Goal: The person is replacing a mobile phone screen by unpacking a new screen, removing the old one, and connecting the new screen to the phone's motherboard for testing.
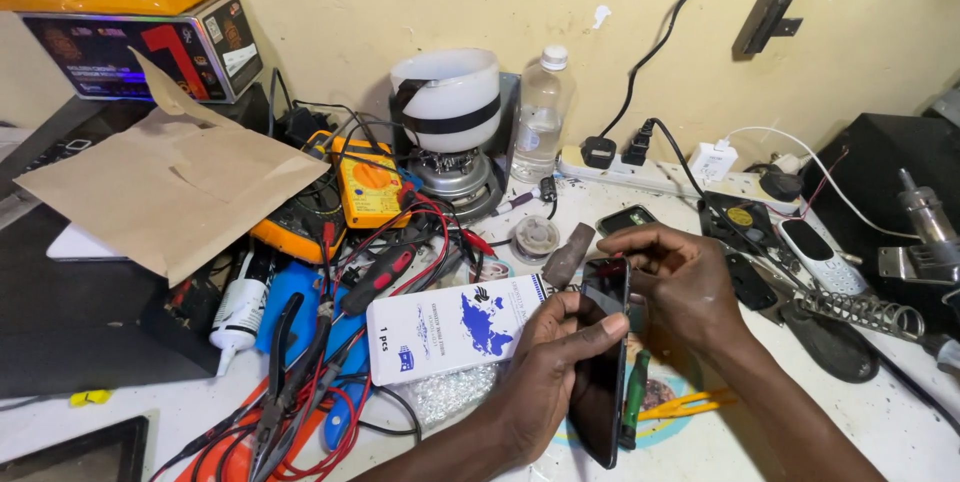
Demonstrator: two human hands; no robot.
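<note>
Phone: we hold a slim black glass-fronted smartphone (603, 362) on edge above the white speckled workbench (880, 412), just right of the white rectangular printed carton (455, 327).
Long axis: we see it run from the top end, farthest from us, down toward us, nearly upright in the picture, screen facing left.
Left hand: our left hand (550, 367) is clamped on the phone from the left, thumb laid across its upper screen, fingers wrapped behind.
Right hand: our right hand (675, 277) sits just right of the phone's top end, fingertips pinched together on that upper edge.
Nearer hand: we judge the left carries the weight; the right only meets the top corner.
Beyond the phone: a yellow box-shaped multimeter (368, 182) and a clear plastic bottle (540, 117) stand toward the wall.
</note>
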